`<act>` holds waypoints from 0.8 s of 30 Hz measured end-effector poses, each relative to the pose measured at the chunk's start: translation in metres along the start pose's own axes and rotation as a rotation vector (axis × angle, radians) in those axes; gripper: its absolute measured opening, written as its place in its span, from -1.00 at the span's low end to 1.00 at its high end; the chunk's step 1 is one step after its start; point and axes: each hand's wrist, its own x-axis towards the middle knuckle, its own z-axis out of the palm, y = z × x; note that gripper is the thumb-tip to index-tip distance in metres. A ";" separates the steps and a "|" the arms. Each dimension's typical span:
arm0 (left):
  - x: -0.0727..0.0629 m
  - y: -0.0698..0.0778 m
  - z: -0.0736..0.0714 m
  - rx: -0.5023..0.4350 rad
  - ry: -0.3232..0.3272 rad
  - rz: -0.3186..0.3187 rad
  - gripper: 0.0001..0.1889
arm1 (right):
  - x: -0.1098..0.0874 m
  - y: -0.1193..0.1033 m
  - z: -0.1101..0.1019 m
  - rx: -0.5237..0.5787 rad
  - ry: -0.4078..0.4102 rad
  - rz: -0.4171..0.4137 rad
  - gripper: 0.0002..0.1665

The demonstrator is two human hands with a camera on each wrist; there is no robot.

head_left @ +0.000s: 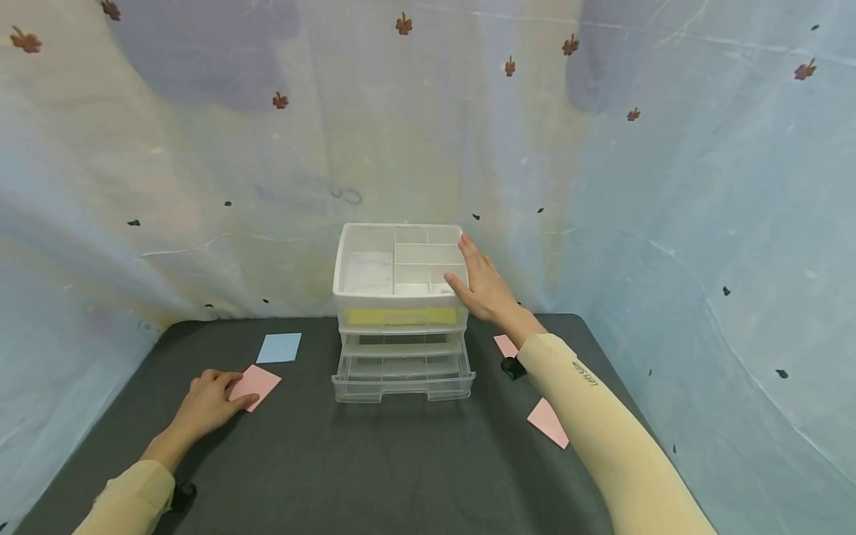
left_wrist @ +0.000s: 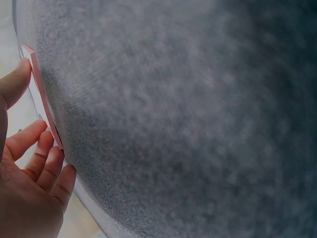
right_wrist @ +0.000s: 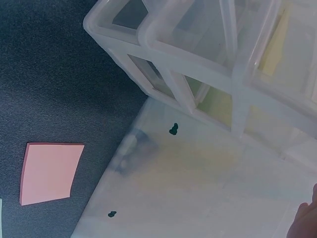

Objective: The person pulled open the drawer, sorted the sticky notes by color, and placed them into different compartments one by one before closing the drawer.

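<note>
Yellow item (head_left: 364, 317) in top drawer (head_left: 404, 321); left fingers (head_left: 227, 377) pinch pink pad (head_left: 258, 385), right fingers (head_left: 472, 258) spread.

A thin, flat pink paper pad (left_wrist: 44, 100) is being gripped by the bare left hand (left_wrist: 30, 173); the view is being mostly filled by the mottled grey desk (left_wrist: 173, 124).

Pastel sheeting (head_left: 414, 156) (lightly creased), scattered brown leaf motifs (head_left: 404, 24), small dark flecks (head_left: 781, 374), black tabletop (head_left: 401, 475) below
</note>
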 end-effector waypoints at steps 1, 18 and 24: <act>0.000 0.000 0.000 0.000 0.001 -0.001 -0.21 | 0.000 0.000 0.000 0.001 0.000 -0.001 -0.07; 0.006 -0.002 -0.001 -0.041 -0.021 -0.037 -0.19 | -0.002 -0.001 -0.001 -0.005 0.001 -0.002 -0.07; 0.011 -0.004 -0.002 -0.099 -0.028 -0.053 -0.21 | -0.002 -0.001 0.000 -0.004 0.005 0.000 -0.08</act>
